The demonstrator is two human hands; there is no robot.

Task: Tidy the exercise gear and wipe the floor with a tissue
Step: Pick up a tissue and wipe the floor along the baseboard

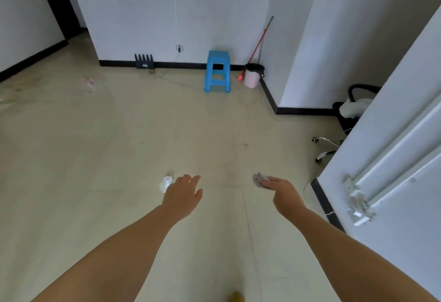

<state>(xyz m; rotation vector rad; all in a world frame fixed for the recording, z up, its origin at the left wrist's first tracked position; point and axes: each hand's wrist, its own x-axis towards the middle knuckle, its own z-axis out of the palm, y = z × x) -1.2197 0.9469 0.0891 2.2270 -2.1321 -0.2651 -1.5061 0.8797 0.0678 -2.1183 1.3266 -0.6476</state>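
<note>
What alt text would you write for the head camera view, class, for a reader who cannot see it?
Two bare arms reach out over a pale tiled floor: the right hand pinches a crumpled grey tissue, and the left hand hovers open beside a white wad. A blue stool, pink bin and broom stand by the far wall.

Both bare forearms stretch forward and down, roughly parallel and well apart. Left hand (183, 193) is palm-down, fingers loosely spread and relaxed, not gripping anything. Right hand (284, 194) is also knuckles-up, but its fingers are pinched together around a crumpled greyish tissue (260, 179) sticking out past the fingertips.
</note>
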